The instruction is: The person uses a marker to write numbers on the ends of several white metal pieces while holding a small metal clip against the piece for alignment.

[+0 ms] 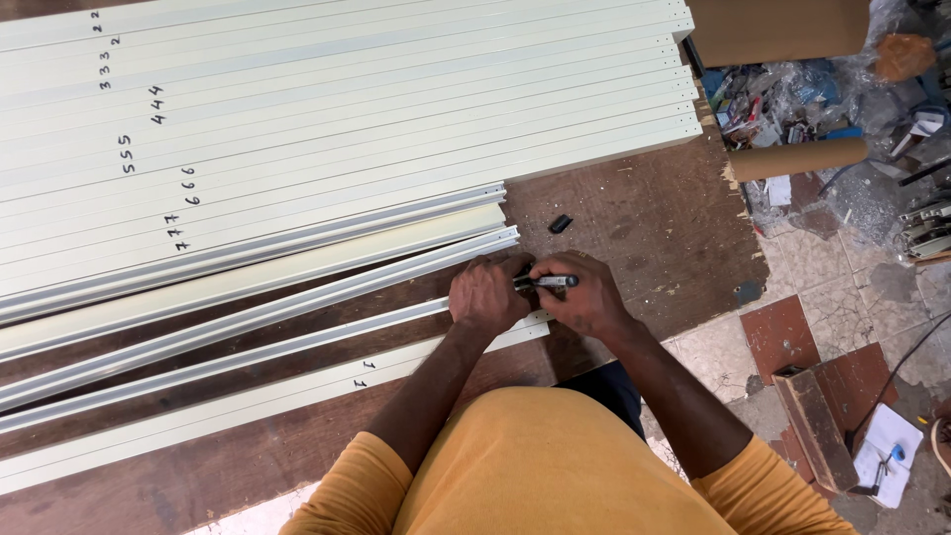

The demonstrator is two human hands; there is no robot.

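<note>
Both hands, left (485,295) and right (586,297), meet clamped on a black marker (548,282) above a cream strip (297,391).

Workshop: cream metal channel lengths (347,119) laid across worn wooden workbench (644,228); scrap clutter (792,109) on tiled floor (832,263) at 2 o'clock.

A black marker (547,282) is lying level between both hands, its silvery barrel showing between the fingers. Beneath it, a long cream-coloured metal strip (248,401) is stretching diagonally across the brown desk (644,228), its near end sitting under the hands. The marker's black cap (561,224) is resting apart on the desk.
</note>
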